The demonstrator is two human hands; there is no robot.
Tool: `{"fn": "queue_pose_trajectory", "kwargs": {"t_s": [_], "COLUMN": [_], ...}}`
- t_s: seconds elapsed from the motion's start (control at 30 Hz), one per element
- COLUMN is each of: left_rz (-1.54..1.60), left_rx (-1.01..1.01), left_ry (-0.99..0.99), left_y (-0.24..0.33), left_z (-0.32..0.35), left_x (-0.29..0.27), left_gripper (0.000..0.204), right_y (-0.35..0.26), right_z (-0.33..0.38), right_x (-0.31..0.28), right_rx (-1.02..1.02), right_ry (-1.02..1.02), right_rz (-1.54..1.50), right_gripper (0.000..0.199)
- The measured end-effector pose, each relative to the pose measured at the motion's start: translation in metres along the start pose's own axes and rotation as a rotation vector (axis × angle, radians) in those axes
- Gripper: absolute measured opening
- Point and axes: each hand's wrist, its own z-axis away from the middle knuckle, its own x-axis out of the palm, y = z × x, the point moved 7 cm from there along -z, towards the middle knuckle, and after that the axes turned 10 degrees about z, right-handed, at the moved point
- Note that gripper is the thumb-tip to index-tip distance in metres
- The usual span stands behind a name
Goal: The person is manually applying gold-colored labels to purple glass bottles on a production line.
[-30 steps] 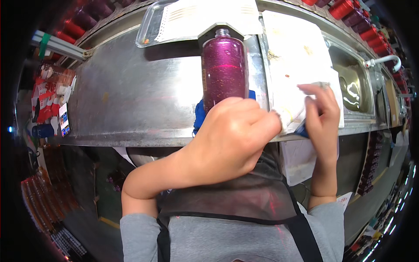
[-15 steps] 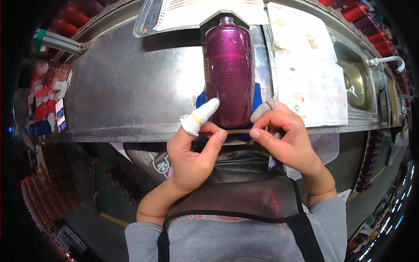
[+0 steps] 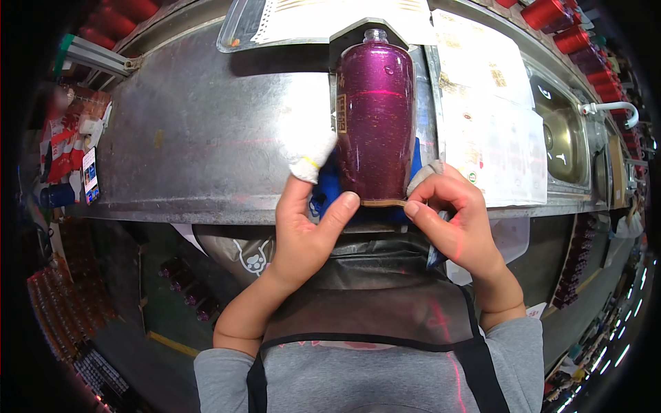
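A glittery purple bottle [image 3: 377,124] lies on the metal bench with its clear neck pointing away from me and its base at the near edge. Across that base runs a thin brown-gold strip [image 3: 383,204]. My left hand [image 3: 303,234] grips the bottle's near left corner: the thumb presses on the strip's left end, and the index finger, in a white cover [image 3: 311,155], reaches up along the bottle's side. At the strip's right end, my right hand [image 3: 458,220] pinches it between thumb and index finger; a greyish cover [image 3: 424,177] sits on another fingertip.
Blue material [image 3: 329,182] shows under the bottle, and a dark angular support [image 3: 358,31] stands behind its neck. White sheets [image 3: 492,138] lie to the right, before a sink [image 3: 561,141]. A tray [image 3: 237,27] with a striped sheet is at the back. A phone [image 3: 91,177] stands left.
The strip, stretched between both hands just off the base, now lies against it. My left index finger has opened away from the thumb. The bottle has turned slightly, showing more of its label.
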Motion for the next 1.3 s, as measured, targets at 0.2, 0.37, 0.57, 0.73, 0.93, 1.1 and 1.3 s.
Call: {"fn": "queue_pose_trajectory", "kwargs": {"t_s": [0.2,0.37,0.57,0.73,0.93,1.1,1.3], "left_rz": [-0.050,-0.092,-0.083,-0.123,-0.377,-0.931,-1.086], "left_rx": [0.023,0.034,0.030,0.067,0.218,0.409,0.408], "left_ry": [0.024,0.023,0.026,0.036,-0.036,-0.221,-0.219], "left_y": [-0.008,-0.007,-0.007,-0.007,0.001,0.022,0.028], "left_z": [0.001,0.001,0.000,0.000,0.012,0.035,0.036], "left_x": [0.002,0.003,0.004,0.005,-0.001,0.016,0.011], "left_gripper": [0.066,0.066,0.065,0.064,0.073,0.040,0.041], "right_y": [0.002,0.004,0.005,0.004,-0.002,-0.001,-0.003], "right_z": [0.001,0.001,0.000,-0.003,-0.003,-0.003,-0.004], "right_x": [-0.001,0.000,0.000,0.000,0.000,0.003,0.003], "right_rx": [0.006,0.025,0.019,0.014,-0.011,-0.059,-0.052], "right_ry": [0.016,0.020,0.020,0.081,0.114,0.115,0.117], "right_rz": [-0.003,-0.039,0.004,-0.019,0.012,0.020,0.057], "right_gripper": [0.009,0.009,0.008,0.007,0.009,0.010,0.011]}}
